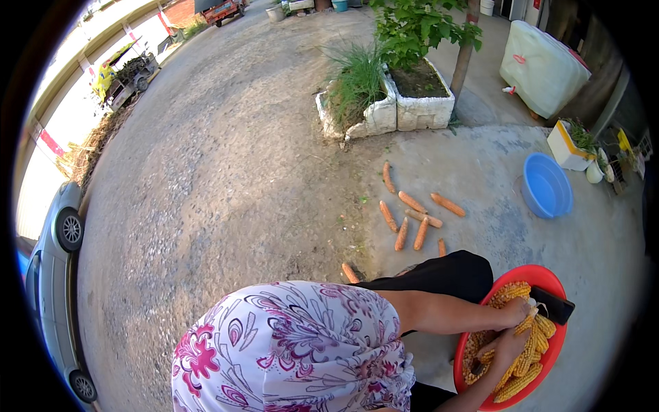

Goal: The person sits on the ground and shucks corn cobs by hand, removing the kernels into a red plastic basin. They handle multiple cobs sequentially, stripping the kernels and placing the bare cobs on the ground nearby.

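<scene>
A red plastic basin stands before me, holding yellow corn ears and loose kernels. My left hand is closed on the end of a corn ear, near a pale bit of husk. Just below it, my right hand reaches in among the ears with its fingers curled. Beside those fingers is a small dark object; whether the hand holds it is unclear. A black smartphone-like slab rests across the basin's far left rim.
Several stripped corncobs lie on the concrete to my left. A blue plastic basin sits beyond them. White planters, a large translucent tank and a tree trunk stand farther off. A silver car is parked behind me.
</scene>
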### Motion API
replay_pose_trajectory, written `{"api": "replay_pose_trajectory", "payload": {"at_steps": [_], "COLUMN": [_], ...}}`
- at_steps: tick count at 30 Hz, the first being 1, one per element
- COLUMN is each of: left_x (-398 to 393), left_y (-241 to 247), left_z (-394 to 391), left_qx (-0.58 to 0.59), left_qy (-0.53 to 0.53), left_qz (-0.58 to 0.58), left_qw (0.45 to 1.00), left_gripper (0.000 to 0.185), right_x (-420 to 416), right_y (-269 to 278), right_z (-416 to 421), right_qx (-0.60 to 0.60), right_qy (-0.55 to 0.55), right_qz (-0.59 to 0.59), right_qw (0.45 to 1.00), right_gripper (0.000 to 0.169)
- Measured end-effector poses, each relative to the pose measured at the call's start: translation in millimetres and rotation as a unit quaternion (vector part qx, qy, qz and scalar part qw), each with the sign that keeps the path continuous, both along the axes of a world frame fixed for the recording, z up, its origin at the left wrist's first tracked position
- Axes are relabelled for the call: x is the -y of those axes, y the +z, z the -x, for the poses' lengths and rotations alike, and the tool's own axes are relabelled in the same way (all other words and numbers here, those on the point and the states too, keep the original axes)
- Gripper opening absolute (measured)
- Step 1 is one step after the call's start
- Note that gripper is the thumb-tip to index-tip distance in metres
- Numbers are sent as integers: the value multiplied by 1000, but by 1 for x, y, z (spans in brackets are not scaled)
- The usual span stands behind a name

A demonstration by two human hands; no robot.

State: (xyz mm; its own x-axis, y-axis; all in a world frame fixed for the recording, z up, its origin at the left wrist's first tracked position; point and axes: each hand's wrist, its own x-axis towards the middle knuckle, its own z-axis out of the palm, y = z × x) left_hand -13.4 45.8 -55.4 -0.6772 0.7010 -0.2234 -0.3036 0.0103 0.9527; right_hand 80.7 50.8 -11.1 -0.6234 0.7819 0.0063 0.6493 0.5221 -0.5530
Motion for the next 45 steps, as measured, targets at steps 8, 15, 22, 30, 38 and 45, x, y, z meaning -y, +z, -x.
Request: {"api": "replay_pose_trajectory", "payload": {"at_steps": [8,15,22,30,38,45], "left_x": [39,19,19,23,33,25], "left_y": [54,48,39,39,39,29], "left_z": [4,6,2,-6,-12,-11], "left_qx": [-5,-80,5,71,12,184], "left_qy": [-130,-82,-81,-68,-111,-95], "left_qz": [1,10,1,-61,-35,-83], "left_qw": [992,993,997,993,993,975], "left_gripper": [46,43,39,37,33,26], "right_x": [-23,-9,-1,10,-8,-5], "right_y": [-14,6,18,52,19,11], "right_z": [-7,-7,-18,-19,3,12], "right_qx": [-76,-105,-135,-205,-223,-297], "right_qy": [-76,-49,17,-111,-116,-155], "right_qz": [120,127,168,359,57,78], "right_qw": [987,985,976,904,966,939], "right_gripper": [63,71,75,64,45,43]}}
